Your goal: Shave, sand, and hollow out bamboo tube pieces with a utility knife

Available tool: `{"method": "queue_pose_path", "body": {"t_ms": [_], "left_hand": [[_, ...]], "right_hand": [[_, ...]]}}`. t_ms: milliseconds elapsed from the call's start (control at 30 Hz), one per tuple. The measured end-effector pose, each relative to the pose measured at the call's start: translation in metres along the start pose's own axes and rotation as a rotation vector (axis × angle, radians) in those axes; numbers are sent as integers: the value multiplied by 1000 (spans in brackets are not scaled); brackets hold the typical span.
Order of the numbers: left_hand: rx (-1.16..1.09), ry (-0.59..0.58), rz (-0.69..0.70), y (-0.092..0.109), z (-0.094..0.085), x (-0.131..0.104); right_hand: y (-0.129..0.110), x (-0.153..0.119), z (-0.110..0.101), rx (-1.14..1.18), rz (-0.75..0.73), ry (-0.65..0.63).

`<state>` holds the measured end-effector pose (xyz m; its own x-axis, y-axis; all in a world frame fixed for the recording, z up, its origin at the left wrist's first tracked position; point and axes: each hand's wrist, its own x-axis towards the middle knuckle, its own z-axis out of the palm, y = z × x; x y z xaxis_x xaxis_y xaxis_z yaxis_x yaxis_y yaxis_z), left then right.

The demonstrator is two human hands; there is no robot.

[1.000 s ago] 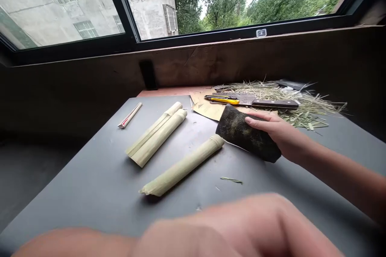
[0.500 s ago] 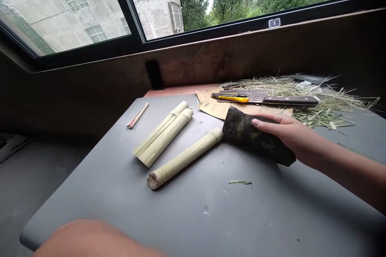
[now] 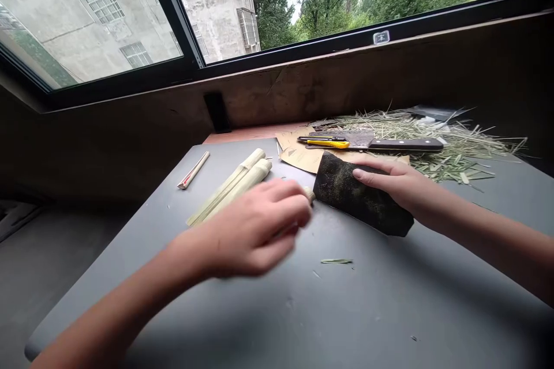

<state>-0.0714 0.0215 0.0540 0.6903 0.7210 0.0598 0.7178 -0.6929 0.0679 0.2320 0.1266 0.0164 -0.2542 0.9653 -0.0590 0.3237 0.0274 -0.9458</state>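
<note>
My left hand (image 3: 253, 230) reaches across the grey table (image 3: 389, 311) with its fingers curled over a pale bamboo stick (image 3: 309, 194). Only the stick's far end shows beyond the fingertips. That end touches a dark, curved sheet of sandpaper (image 3: 355, 199), which my right hand (image 3: 400, 184) holds from the right with fingers laid on top. Two more split bamboo pieces (image 3: 236, 184) lie side by side just behind my left hand.
A cleaver with a dark handle (image 3: 400, 144) and a yellow utility knife (image 3: 324, 142) lie on tan paper (image 3: 298, 155) behind the sandpaper. Bamboo shavings (image 3: 445, 138) pile at the back right. A thin white stick (image 3: 193, 170) lies at the left. A windowsill wall runs behind.
My left hand has come up from the near edge and now covers the single bamboo stick. My right hand and the sandpaper have hardly moved.
</note>
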Motion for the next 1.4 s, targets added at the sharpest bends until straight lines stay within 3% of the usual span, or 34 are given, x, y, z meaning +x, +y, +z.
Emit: {"method": "queue_pose_path", "body": {"t_ms": [167, 500, 633, 733, 833, 933, 1067, 1133, 1267, 1400], "left_hand": [[235, -159, 75, -23, 3, 34], [236, -194, 100, -21, 9, 69], [234, -241, -54, -16, 12, 59], [235, -222, -249, 2, 20, 44], [207, -177, -372, 26, 33, 34], [159, -151, -420, 45, 43, 33], [100, -117, -449, 51, 51, 35], [78, -109, -451, 50, 52, 33], [49, -110, -448, 48, 55, 28], [66, -103, -453, 49, 59, 26]], "right_hand": [[-4, 1, -5, -67, -59, 6], [-19, -4, -15, -142, -60, 57], [-29, -8, -28, -185, -116, 38], [-22, -2, -33, -367, -305, 75], [0, 5, -22, -589, -525, 63], [24, 1, 7, -660, -651, 22], [36, -11, 40, -649, -836, -97], [37, -9, 43, -660, -947, -107], [41, 2, 35, -678, -928, 12], [42, 0, 36, -678, -960, -120]]}}
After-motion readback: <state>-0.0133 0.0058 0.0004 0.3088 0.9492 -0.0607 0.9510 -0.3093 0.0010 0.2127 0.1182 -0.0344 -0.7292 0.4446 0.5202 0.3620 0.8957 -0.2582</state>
